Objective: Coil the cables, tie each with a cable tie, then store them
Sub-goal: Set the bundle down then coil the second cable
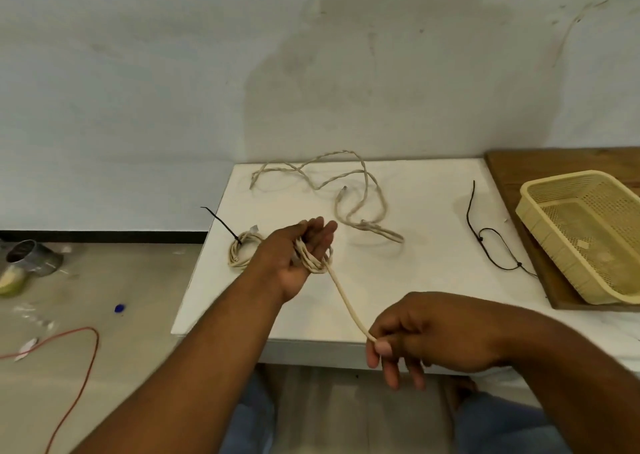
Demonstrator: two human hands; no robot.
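Observation:
A cream cable (346,301) is wound in several loops around my left hand (298,256), which is held flat above the white table (422,280) with fingers straight. Its free length runs down to my right hand (422,339), which pinches it near the table's front edge. A coiled cream cable (240,251) bound with a black cable tie (221,223) lies just left of my left hand. A loose twisted cream cable (346,190) sprawls at the back of the table. Loose black cable ties (485,235) lie to the right.
A cream plastic basket (568,235) sits on a wooden board (519,166) at the right. On the floor to the left lie a metal can (33,258), an orange wire (83,370) and small litter. A wall stands behind the table.

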